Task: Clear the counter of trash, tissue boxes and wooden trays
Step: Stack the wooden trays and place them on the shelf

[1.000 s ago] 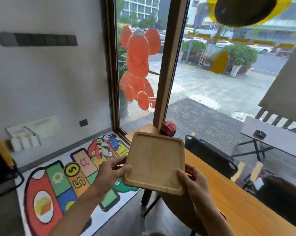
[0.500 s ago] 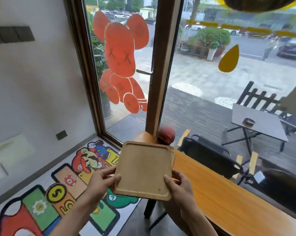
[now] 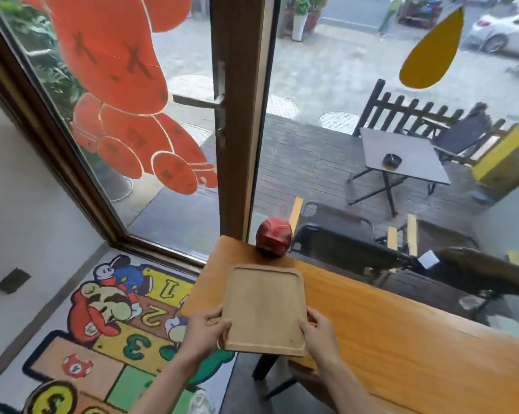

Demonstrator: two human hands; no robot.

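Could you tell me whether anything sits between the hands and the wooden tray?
Nothing does: the left hand and right hand already grip the wooden tray at its near corners.

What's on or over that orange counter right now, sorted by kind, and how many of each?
Wooden tray, held by left hand and right hand: 1
Red helmet-shaped figure by the window: 1
Total on or over the counter: 2

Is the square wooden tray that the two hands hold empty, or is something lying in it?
Empty. The square wooden tray shows only bare wood inside its raised rim; left hand and right hand grip its near corners.
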